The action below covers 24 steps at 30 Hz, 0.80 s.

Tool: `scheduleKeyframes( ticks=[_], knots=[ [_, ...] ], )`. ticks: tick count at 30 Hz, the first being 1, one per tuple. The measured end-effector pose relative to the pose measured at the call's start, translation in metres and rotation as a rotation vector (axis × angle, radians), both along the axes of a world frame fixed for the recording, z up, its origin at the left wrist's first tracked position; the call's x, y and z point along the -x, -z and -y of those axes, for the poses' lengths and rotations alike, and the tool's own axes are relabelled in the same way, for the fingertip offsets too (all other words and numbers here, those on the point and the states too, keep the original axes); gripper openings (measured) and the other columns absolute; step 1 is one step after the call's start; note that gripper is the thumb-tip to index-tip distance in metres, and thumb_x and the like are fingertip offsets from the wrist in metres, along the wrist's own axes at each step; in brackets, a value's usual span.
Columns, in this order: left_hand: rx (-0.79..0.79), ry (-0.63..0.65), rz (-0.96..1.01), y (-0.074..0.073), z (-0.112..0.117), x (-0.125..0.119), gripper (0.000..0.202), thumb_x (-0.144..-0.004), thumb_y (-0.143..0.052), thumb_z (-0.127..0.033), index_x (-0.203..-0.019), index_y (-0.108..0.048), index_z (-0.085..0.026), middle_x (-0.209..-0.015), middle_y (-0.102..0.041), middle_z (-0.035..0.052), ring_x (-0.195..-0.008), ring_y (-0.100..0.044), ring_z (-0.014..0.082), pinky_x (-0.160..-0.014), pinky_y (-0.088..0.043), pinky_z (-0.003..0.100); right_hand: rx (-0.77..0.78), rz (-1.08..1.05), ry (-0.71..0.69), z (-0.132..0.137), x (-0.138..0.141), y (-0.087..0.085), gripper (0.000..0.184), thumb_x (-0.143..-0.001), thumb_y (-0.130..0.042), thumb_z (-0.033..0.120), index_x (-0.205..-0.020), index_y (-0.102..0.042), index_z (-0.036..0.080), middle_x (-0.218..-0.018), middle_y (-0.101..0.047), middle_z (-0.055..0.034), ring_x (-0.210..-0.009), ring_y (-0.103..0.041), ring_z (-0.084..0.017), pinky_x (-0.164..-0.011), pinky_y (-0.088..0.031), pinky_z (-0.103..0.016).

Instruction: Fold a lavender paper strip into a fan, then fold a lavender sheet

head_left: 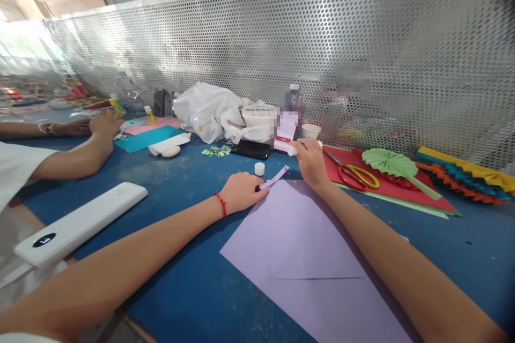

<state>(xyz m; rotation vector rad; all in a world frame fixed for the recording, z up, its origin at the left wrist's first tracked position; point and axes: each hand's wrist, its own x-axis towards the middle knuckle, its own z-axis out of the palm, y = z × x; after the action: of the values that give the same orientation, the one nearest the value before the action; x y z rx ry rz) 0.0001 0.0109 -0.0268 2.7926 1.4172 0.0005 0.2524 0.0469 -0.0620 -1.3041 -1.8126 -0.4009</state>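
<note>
Purple paper (309, 241) lies on the blue table (197, 284); left hand (241, 192) holds a narrow purple strip (280, 173); right hand (309, 162) grips a white tube (292, 148).

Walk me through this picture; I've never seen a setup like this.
There is no machine here, just a person's bare hands. The single picture comes from a camera worn on that person's head, looking forward and down past both forearms.

The left hand holds a narrow purple strip; the right hand holds a white tube, perhaps a glue stick. Purple paper lies below them on the blue table. Nearby are a white cap, scissors and a green paper fan. The arms at far left are another person's.
</note>
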Motion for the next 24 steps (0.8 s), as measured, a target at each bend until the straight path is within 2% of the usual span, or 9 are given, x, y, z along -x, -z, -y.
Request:
scheduleKeyframes(
  ticks=[2,5,11,14,19,22,24],
  knots=[
    [0.011,-0.005,0.016,0.000,0.000,0.000,0.033,-0.101,-0.059,-0.046,-0.106,-0.067,-0.014,-0.101,-0.069,0.0062,-0.092,-0.068,0.0196,-0.087,-0.058,0.041,0.034,0.107,-0.015,-0.001,-0.011,-0.004,0.018,-0.101,-0.062,0.030,-0.113,-0.068,0.018,-0.123,-0.065,-0.0084,-0.118,-0.060,-0.026,-0.108,-0.044,-0.054],
    [0.027,-0.013,0.053,0.000,0.001,-0.001,0.033,-0.101,-0.060,-0.046,-0.106,-0.067,-0.014,-0.102,-0.069,0.0063,-0.093,-0.068,0.0199,-0.087,-0.058,0.041,0.083,0.228,-0.037,-0.010,-0.019,-0.007,0.021,-0.101,-0.062,0.033,-0.116,-0.067,0.019,-0.126,-0.064,-0.0089,-0.114,-0.062,-0.024,-0.101,-0.052,-0.048],
    [0.093,-0.012,0.190,0.001,-0.003,0.002,0.033,-0.100,-0.061,-0.046,-0.104,-0.067,-0.014,-0.099,-0.069,0.0058,-0.091,-0.068,0.0195,-0.086,-0.058,0.041,0.179,0.399,-0.142,-0.043,-0.006,-0.003,0.028,-0.101,-0.063,0.035,-0.125,-0.064,0.020,-0.128,-0.063,-0.0097,-0.109,-0.065,-0.023,-0.094,-0.056,-0.045],
    [0.175,-0.008,0.311,0.002,-0.008,0.008,0.034,-0.101,-0.060,-0.047,-0.102,-0.067,-0.013,-0.095,-0.069,0.0048,-0.086,-0.068,0.0180,-0.081,-0.059,0.038,0.210,0.418,-0.194,-0.050,-0.002,-0.004,0.029,-0.101,-0.064,0.036,-0.125,-0.064,0.019,-0.128,-0.063,-0.0097,-0.109,-0.065,-0.024,-0.094,-0.056,-0.046],
    [0.359,-0.010,0.547,0.008,-0.014,0.015,0.035,-0.102,-0.057,-0.046,-0.099,-0.066,-0.012,-0.083,-0.066,0.0012,-0.068,-0.064,0.0128,-0.065,-0.057,0.028,0.226,0.325,-0.263,-0.024,-0.015,-0.015,0.028,-0.100,-0.065,0.035,-0.122,-0.065,0.018,-0.130,-0.063,-0.0100,-0.118,-0.062,-0.027,-0.102,-0.052,-0.051],
    [0.431,0.000,0.676,0.013,-0.016,0.014,0.033,-0.103,-0.057,-0.045,-0.100,-0.065,-0.012,-0.082,-0.065,0.0006,-0.064,-0.062,0.0112,-0.061,-0.056,0.026,0.212,0.154,-0.238,0.002,-0.020,-0.019,0.027,-0.100,-0.064,0.034,-0.122,-0.065,0.017,-0.132,-0.062,-0.0102,-0.126,-0.057,-0.029,-0.108,-0.046,-0.056],
    [0.461,0.007,0.755,0.014,-0.017,0.012,0.033,-0.103,-0.058,-0.044,-0.101,-0.065,-0.012,-0.083,-0.065,0.0009,-0.065,-0.062,0.0114,-0.061,-0.056,0.026,0.205,-0.015,-0.198,0.018,-0.014,-0.013,0.028,-0.101,-0.063,0.036,-0.123,-0.065,0.018,-0.132,-0.062,-0.0104,-0.124,-0.058,-0.028,-0.106,-0.047,-0.054]
  ],
)
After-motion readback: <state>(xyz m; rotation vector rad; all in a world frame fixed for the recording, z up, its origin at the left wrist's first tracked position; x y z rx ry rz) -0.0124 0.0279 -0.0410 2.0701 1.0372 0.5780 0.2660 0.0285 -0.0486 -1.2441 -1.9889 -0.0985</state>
